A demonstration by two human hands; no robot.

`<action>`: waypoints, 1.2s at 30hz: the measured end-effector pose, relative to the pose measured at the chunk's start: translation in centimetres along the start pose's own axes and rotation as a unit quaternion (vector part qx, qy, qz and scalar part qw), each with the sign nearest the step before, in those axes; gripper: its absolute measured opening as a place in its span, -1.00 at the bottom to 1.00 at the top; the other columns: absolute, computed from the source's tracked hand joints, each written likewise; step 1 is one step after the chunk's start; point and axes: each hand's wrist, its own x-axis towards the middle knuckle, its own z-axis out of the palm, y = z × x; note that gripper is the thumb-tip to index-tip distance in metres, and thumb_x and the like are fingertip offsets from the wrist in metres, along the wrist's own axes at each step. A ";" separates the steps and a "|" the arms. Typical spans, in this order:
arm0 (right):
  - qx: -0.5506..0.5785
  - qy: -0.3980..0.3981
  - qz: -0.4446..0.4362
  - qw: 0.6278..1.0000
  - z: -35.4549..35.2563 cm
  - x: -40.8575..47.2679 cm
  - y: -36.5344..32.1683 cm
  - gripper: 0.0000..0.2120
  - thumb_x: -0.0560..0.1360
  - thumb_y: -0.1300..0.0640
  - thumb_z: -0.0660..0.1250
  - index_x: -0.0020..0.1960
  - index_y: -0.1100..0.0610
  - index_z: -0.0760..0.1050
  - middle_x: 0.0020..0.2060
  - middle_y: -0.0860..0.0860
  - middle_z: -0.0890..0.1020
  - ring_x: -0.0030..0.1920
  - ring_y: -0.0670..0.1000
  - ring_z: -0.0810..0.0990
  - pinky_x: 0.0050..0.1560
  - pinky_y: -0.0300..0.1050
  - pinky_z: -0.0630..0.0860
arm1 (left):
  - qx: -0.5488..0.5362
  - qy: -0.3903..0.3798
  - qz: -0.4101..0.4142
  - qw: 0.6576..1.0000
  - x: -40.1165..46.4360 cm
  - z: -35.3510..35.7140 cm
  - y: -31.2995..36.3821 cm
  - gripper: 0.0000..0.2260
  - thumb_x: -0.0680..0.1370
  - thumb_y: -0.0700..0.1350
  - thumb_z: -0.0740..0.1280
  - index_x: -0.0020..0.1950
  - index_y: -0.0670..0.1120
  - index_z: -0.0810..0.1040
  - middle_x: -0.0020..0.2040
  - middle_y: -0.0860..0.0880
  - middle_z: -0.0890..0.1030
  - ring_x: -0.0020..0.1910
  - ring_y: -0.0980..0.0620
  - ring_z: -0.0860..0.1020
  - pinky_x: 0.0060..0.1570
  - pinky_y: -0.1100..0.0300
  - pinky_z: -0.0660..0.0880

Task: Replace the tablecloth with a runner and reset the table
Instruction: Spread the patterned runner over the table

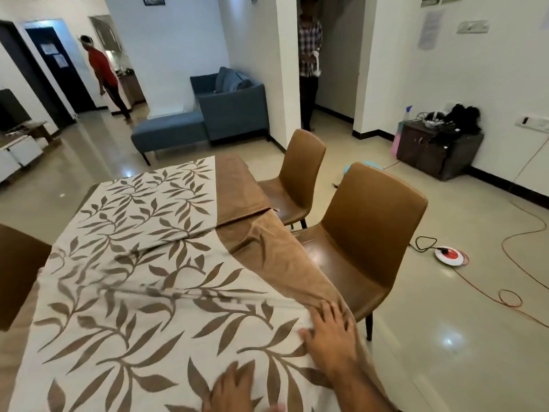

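Tablecloth [142, 263] removal step: leaf-print cloth covers the worktop [17, 331], rumpled. Right hand [329, 331] flat, grip released, pressing the brown border at the edge; left hand [234, 391] flat on cloth. Next likely needs bunching it; no runner visible.

We see two brown leather-look chairs [365, 233] at the right side, one [300, 173] farther back. Beyond them stands a blue sofa [234, 108] with a matching blue ottoman [169, 130] just beside it. On the glossy tiled floor [445, 337] lies a white and red round device [450, 256], with an orange cable [511, 298] looping near it. A dark cabinet [436, 150] stands against the right wall, a spray bottle [407, 114] and dark clutter on top. We notice one person in a red shirt [104, 75] by the far doorway and another in a checked shirt [309, 60] in the passage.
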 end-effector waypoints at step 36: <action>-0.107 -0.074 -0.072 0.989 6.1 -8.6 -12.6 0.27 -0.02 -0.73 -0.25 0.58 -0.15 -0.10 0.59 -0.02 -0.13 0.57 0.12 -0.11 0.51 0.17 0.01 | -0.160 -0.334 -0.440 0.818 -13.8 -8.1 -23.4 0.06 0.20 0.45 0.43 0.57 0.18 0.02 0.61 0.06 -0.19 0.58 -0.13 -0.20 0.37 -0.48 0.03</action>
